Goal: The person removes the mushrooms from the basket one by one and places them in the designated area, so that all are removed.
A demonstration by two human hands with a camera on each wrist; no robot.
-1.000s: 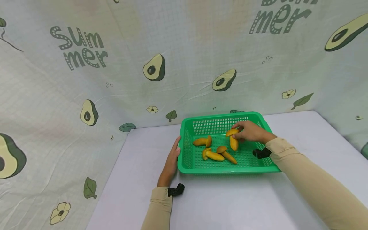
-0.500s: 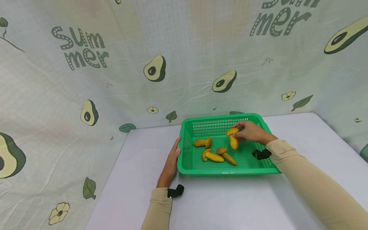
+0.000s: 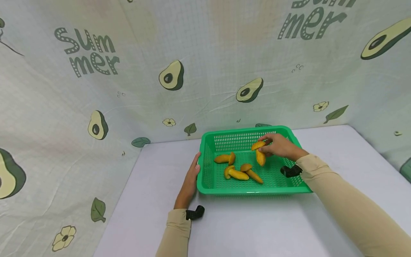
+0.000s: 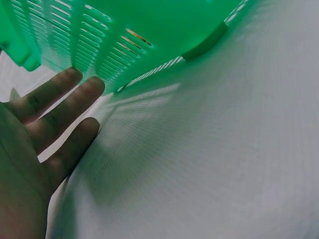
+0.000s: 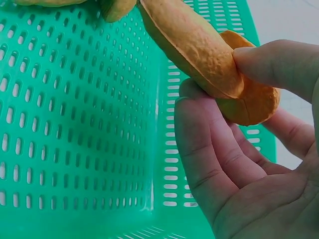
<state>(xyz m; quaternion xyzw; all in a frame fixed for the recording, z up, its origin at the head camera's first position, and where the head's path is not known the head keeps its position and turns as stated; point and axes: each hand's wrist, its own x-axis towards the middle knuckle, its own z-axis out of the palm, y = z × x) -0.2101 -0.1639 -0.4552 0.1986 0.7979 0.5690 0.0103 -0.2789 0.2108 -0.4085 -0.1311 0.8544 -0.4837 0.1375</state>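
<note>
A green plastic basket with slotted walls stands on the table. My right hand is over its right part, pinching a yellow-orange toy-like mushroom between thumb and fingers. In the right wrist view the thumb presses on the mushroom's stem near the cap, and the cap lies within the fingers. My left hand lies along the basket's left outer side, fingers extended. Its fingertips are right at the slotted wall in the left wrist view. Three similar mushrooms lie on the basket floor: one left, two nearer the front.
The basket stands near the back edge of a white-covered table. Behind it and at the sides hangs a pale cloth printed with avocados. Each wrist bears a black camera, the left one close to the basket's front left corner.
The mushroom in my right hand has risen very slightly, its cap still upward. My left hand and the other mushrooms have stayed in place; the head view has shifted a little.
</note>
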